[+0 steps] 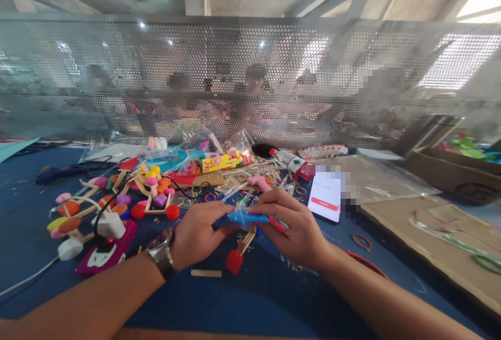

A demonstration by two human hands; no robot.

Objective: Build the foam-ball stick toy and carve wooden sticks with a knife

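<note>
A blue object (248, 217) with a red end stretches between my two hands, with crinkled clear film over its middle; its kind is hard to make out. My left hand (201, 233), with a metal watch on the wrist, is closed on its left end. My right hand (295, 228) grips the red end, thumb below and fingers on top. Just below the object are light wooden sticks (247, 241) with a red piece (234, 262) at their lower end. A flat wooden stick (206, 273) lies on the blue table nearer to me.
Stick frames with coloured round pieces (148, 183) crowd the left, beside a purple power strip (109, 249) with a white plug. A pink glue gun (260, 182) lies behind my hands. To the right are a phone (325, 194) and cardboard (430, 235). A perforated screen (219, 79) stands behind.
</note>
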